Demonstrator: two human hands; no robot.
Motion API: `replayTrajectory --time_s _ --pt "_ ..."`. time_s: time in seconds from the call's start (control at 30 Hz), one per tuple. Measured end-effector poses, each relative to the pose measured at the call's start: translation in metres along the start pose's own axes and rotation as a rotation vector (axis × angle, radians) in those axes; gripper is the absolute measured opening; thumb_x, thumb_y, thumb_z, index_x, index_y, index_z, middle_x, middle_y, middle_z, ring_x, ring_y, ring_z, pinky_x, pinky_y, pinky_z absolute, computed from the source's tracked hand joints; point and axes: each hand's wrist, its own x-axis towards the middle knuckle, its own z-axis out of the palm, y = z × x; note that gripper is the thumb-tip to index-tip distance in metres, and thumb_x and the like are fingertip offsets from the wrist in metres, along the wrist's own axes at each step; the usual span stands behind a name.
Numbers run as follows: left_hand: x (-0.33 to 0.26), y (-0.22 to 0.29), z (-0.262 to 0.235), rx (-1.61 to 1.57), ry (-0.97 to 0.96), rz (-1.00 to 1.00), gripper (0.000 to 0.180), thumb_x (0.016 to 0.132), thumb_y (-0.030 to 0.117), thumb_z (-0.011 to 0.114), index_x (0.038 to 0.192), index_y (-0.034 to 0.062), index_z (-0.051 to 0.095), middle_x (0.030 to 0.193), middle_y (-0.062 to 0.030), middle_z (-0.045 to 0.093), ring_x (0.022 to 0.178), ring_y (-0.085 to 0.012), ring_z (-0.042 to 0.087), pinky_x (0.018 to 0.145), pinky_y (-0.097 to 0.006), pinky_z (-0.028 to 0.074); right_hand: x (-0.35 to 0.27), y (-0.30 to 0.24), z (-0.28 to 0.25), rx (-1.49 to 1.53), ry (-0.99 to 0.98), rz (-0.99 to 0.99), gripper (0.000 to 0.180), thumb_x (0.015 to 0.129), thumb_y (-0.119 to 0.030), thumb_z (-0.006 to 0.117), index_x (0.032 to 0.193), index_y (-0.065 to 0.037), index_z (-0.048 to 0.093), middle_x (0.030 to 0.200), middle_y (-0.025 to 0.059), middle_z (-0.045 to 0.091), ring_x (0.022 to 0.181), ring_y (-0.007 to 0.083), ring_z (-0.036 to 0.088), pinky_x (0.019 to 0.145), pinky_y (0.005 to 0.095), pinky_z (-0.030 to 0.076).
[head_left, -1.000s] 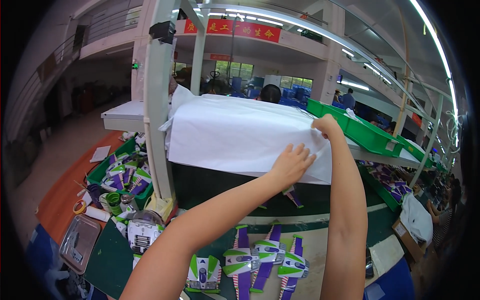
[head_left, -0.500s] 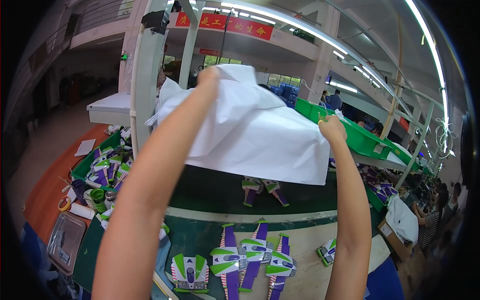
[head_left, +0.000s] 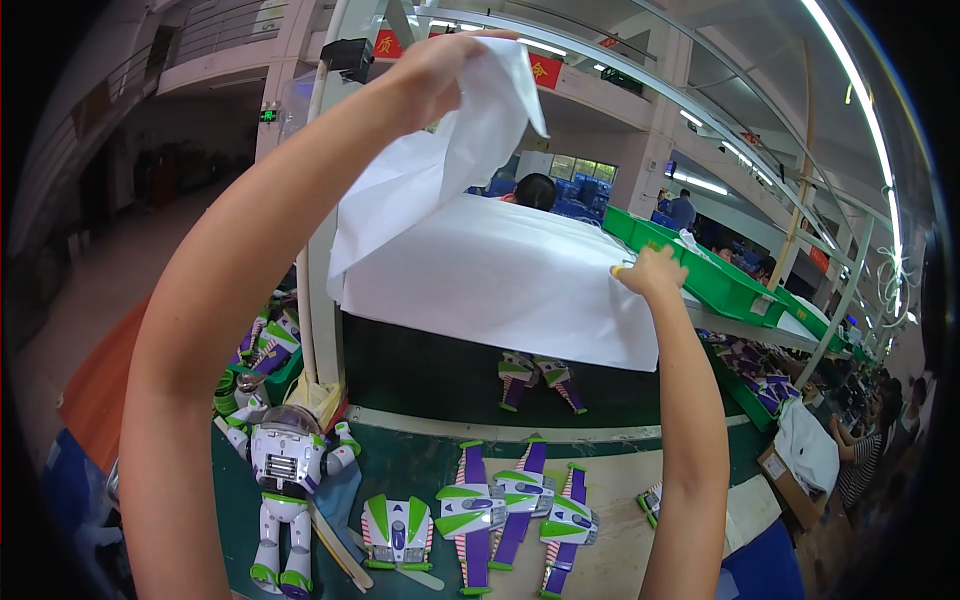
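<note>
Left hand (head_left: 435, 75) lifting white sheet (head_left: 500, 270), right hand (head_left: 652, 272) pinning edge

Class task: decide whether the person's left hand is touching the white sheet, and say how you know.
Touching. The head view shows the left hand closed around a raised corner of the white sheet, with the paper bunched in its grip and no gap visible.

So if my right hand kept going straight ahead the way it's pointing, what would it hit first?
Probably the green bin on the shelf just beyond your right hand, which rests on the white sheet; depth is hard to judge here.
</note>
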Motion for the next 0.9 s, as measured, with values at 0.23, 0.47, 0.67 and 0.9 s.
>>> replayTrajectory --time_s 0.23,0.47,0.67,0.9 --pt "-0.074 -0.027 0.058 0.638 -0.560 0.305 0.042 0.083 0.013 0.038 0.121 0.0056 0.054 0.117 -0.0164 0.054 0.107 -0.0258 0.052 0.093 -0.033 0.041 -0.145 -0.030 -0.069 1.967 -0.723 -0.457 0.094 0.080 -0.076 0.015 0.124 0.001 0.046 0.095 0.0066 0.053 0.080 0.0163 0.049 0.060 0.0287 0.038" --pt "-0.224 -0.053 0.129 1.098 -0.772 0.491 0.040 0.070 0.006 0.056 0.110 0.0067 0.055 0.124 -0.0142 0.049 0.092 -0.0281 0.058 0.066 -0.038 0.051 -0.204 0.021 -0.048 2.437 -0.796 0.449 0.064 0.085 -0.056 0.044 0.122 -0.003 0.049 0.113 0.0143 0.058 0.104 0.0272 0.056 0.092 0.0420 0.043" --pt "-0.313 -0.072 0.162 1.191 -0.981 0.556 0.053 0.068 0.010 0.060 0.119 0.0017 0.049 0.127 -0.0141 0.045 0.082 -0.0231 0.057 0.052 -0.032 0.048 -0.257 0.071 -0.015 2.120 -0.716 0.635 0.042 0.083 -0.025 0.062 0.116 0.000 0.051 0.102 0.0151 0.062 0.087 0.0246 0.063 0.077 0.0371 0.052" --pt "-0.343 -0.070 0.166 0.546 -1.365 0.161 0.058 0.084 0.036 0.054 0.132 0.0070 0.038 0.142 -0.0216 0.025 0.119 -0.0377 0.042 0.096 -0.043 0.038 -0.393 0.191 -0.036 2.000 -0.401 0.792 0.038 0.084 -0.014 0.058 0.116 0.004 0.048 0.105 0.0151 0.059 0.090 0.0241 0.062 0.079 0.0333 0.051"
